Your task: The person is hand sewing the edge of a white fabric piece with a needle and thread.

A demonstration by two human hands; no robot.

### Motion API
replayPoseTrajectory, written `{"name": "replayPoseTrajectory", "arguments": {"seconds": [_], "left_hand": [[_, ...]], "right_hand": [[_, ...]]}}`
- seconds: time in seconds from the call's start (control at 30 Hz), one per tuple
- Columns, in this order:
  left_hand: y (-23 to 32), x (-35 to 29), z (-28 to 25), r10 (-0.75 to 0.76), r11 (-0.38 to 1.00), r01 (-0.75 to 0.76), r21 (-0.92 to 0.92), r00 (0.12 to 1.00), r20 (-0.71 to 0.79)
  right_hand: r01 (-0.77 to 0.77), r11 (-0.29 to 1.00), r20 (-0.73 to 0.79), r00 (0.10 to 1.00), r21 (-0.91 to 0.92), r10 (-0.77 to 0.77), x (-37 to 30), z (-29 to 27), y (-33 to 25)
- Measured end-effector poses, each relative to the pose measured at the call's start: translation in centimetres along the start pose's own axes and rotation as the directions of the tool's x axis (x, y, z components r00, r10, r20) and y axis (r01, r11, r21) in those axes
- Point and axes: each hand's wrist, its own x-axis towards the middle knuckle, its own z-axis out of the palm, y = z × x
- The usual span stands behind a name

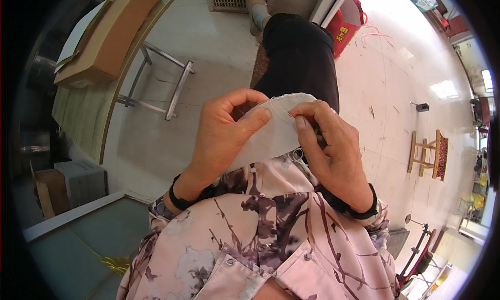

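In front of my floral shirt (234,222), the pale insole-shaped cloth (263,138) is gripped between the thumb and fingers of my left hand (221,128). My right hand (333,143) is pinched closed by its right side; what the tips hold is too small to tell. The thin white thread (298,155) hangs in slack loops, so catching one could knot it.

A pale pink collared shirt (234,224), printed with dark branches and grey blotches, was worn with black cuffs (370,208) and black trousers (299,55).
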Motion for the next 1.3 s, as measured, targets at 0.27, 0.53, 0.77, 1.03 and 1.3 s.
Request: {"name": "replayPoseTrajectory", "arguments": {"seconds": [0.27,0.53,0.77,1.03,1.3], "left_hand": [[0.7,-0.1,2.0,0.007,1.000,-0.007,0.004,0.991,0.134],[1.2,-0.2,4.0,-0.017,0.996,0.001,0.092,0.985,0.174],[1.8,-0.3,5.0,-0.026,0.985,-0.006,0.172,0.982,0.185],[2.1,-0.6,5.8,0.094,0.944,-0.142,0.298,0.981,0.171],[0.8,-0.7,6.1,0.409,0.774,-0.432,0.462,0.899,0.156]], "right_hand": [[0.108,0.991,-0.120,0.986,-0.083,-0.117,-1.7,-0.8,1.0],[0.072,0.987,-0.179,0.979,-0.143,-0.098,-3.5,-1.9,1.8],[0.057,0.992,-0.210,0.975,-0.112,-0.079,-4.3,-2.4,2.6],[0.072,0.990,-0.218,0.971,-0.121,-0.098,-4.5,-2.5,3.0],[-0.040,0.991,-0.149,0.989,-0.129,0.020,-4.4,-2.6,2.5]]}}
